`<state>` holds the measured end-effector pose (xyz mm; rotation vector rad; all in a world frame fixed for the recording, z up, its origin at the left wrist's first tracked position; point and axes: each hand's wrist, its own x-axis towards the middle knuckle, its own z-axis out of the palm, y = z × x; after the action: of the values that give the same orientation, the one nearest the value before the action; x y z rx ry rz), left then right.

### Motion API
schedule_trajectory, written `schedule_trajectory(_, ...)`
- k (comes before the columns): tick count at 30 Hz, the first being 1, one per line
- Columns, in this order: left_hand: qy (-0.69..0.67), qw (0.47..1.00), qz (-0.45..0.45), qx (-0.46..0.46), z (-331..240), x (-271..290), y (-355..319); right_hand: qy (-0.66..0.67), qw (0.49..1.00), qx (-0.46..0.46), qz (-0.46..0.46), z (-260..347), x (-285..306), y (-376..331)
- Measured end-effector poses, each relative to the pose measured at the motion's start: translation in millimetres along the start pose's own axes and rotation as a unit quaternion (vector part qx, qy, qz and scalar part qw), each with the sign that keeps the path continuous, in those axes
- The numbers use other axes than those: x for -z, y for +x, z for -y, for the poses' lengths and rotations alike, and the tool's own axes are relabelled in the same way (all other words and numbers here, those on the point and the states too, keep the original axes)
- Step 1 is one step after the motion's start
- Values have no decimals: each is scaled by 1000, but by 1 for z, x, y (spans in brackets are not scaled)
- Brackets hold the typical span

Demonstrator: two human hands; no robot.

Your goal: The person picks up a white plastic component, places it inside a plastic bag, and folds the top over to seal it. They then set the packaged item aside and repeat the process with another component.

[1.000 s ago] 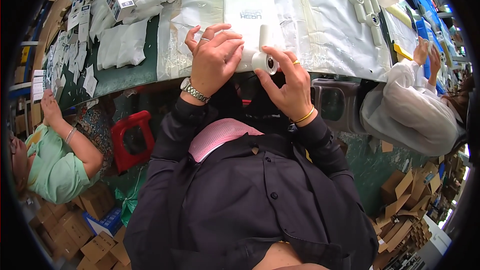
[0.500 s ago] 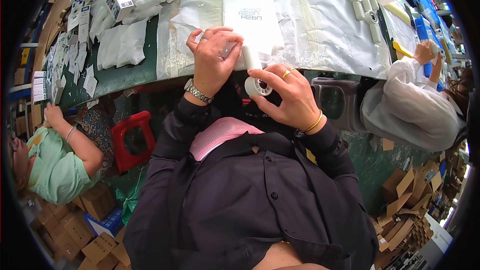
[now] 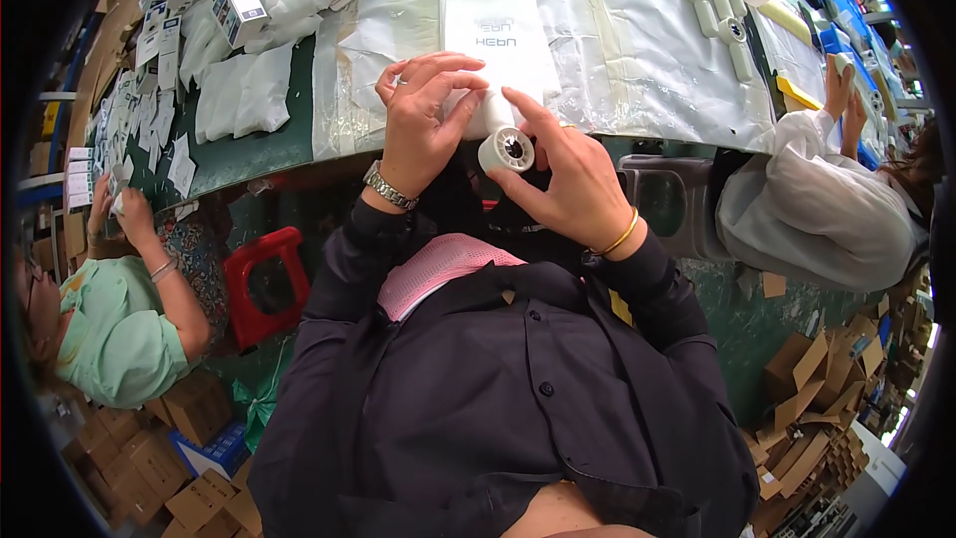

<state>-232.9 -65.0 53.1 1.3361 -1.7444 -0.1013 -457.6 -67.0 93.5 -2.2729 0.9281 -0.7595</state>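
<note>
A white handheld fan [image 3: 506,148] with a round, vented head is in my right hand [image 3: 573,174], thumb and fingers around the head. Its short handle points away from me, over the near end of a stack of frosted white plastic bags [image 3: 493,15] with dark print. My left hand [image 3: 428,110] is beside the handle, its thumb and forefinger pinched at the near edge of the top bag. How far the handle reaches into the bag is hard to make out.
More white fans [image 3: 705,5] lie at the table's far right. Small boxes [image 3: 237,8] and white pouches [image 3: 244,95] cover the left side. One co-worker sits on each side. A red stool [image 3: 267,284] is at left, and cardboard boxes [image 3: 812,369] stand on the floor.
The fan has moved slightly away from me, its head turning more face-up. My right fingers have shifted forward along it. At left, the co-worker's hands have come up to the table edge.
</note>
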Motion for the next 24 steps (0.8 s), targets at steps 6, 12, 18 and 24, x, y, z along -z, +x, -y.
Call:
schedule_trajectory(6, -48, 998, 16, -29, -2, 7, 2, -14, 1000, -20, -11, -7, -8, 8)
schedule_trajectory(12, -139, 967, -47, 206, -28, 13, -9, -22, 999, -19, -20, -10, -10, 11)
schedule_trajectory(18, -267, 890, 118, 349, -14, 9, -29, 9, 998, -35, -43, -9, -11, 14)
schedule_trajectory(24, -355, 824, 141, 418, -16, 12, -28, 84, 993, -57, -55, -14, -19, 17)
